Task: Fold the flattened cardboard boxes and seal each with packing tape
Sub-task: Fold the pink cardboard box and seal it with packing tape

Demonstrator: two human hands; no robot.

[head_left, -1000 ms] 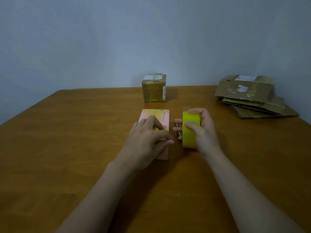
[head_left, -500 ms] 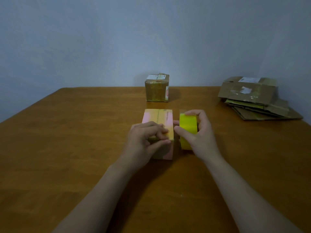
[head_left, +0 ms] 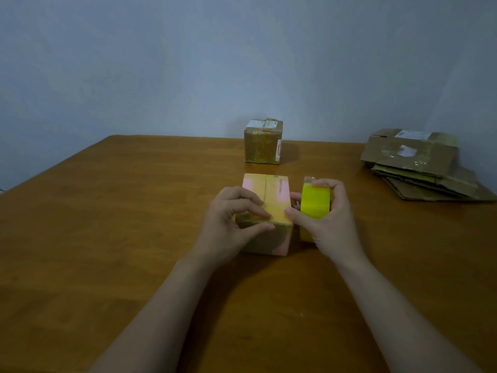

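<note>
A small folded pink and yellow cardboard box [head_left: 271, 189] stands on the wooden table [head_left: 107, 238] in front of me. My left hand [head_left: 231, 224] rests on its near top edge, fingers curled over the top and thumb against the near side. My right hand [head_left: 328, 219] grips a roll of yellow packing tape [head_left: 314, 201] held upright just right of the box, thumb reaching toward the box's top right edge. Whether a strip of tape runs from the roll to the box is not clear.
A sealed brown box [head_left: 262, 142] with a white label stands farther back at the table's middle. A stack of flattened cardboard boxes [head_left: 419, 165] lies at the back right. A plain wall rises behind the table.
My right hand brought the tape roll in closer to the box's right side. My left hand slid from the box's top middle back to its near edge.
</note>
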